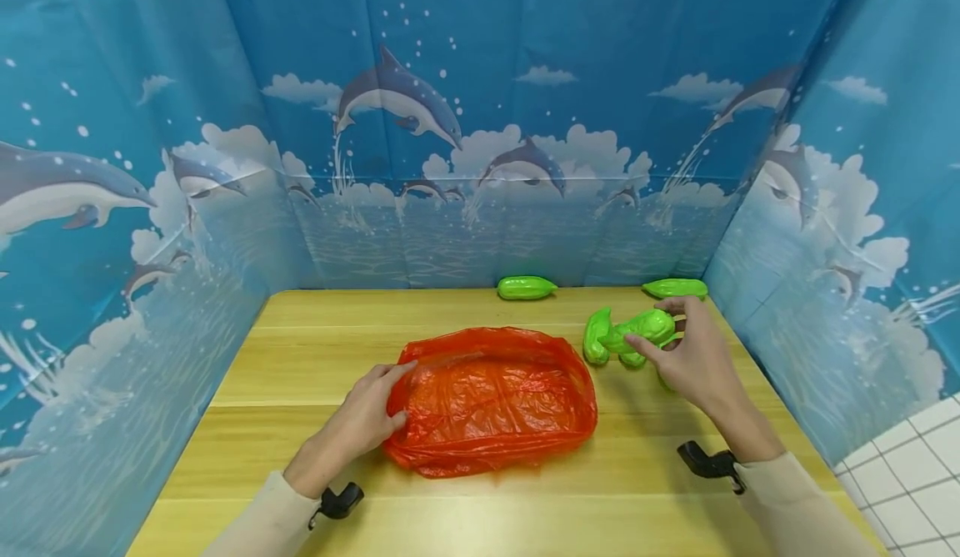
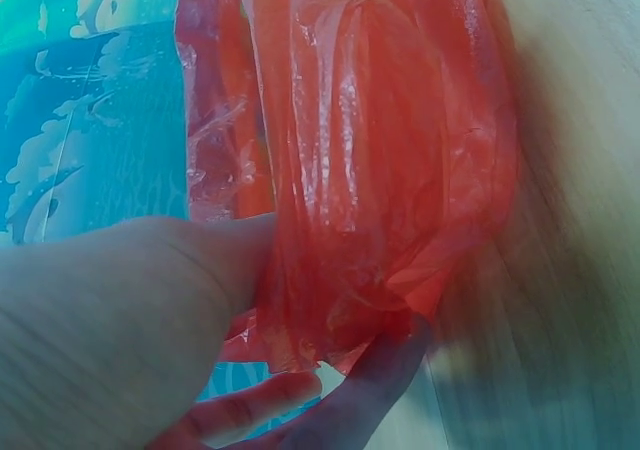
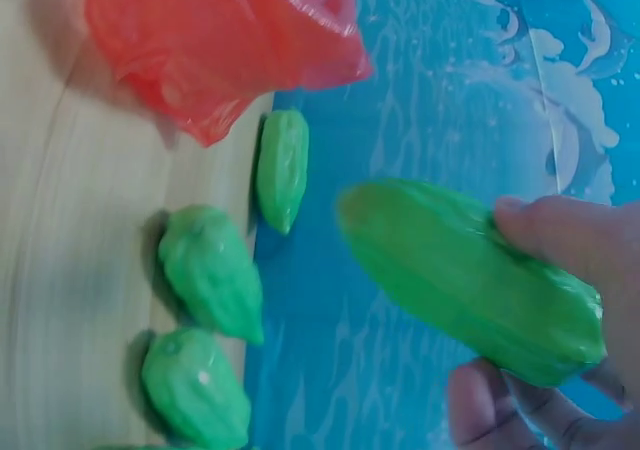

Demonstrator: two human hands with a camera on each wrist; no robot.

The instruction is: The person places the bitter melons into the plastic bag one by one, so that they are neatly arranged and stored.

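Note:
My left hand (image 1: 363,411) pinches the left rim of a red plastic bag (image 1: 487,446), whose mouth gapes upward on the table. In the left wrist view, the thumb and fingers lie on opposite sides of the crinkled bag film (image 2: 370,150). Above the table's right side, my right hand (image 1: 697,357) grips a long green ridged toy vegetable (image 3: 470,280) between thumb and fingers. Beneath and beside that hand lie plumper green toy vegetables, one (image 1: 597,337) near the bag's right edge and another (image 1: 632,360) partly hidden by the held one.
Two slim green toy vegetables lie along the table's far edge, one (image 1: 527,288) at the middle and one (image 1: 675,288) at the right corner. A blue dolphin-print curtain (image 1: 480,232) encloses the wooden table (image 1: 300,357) at the back and both sides.

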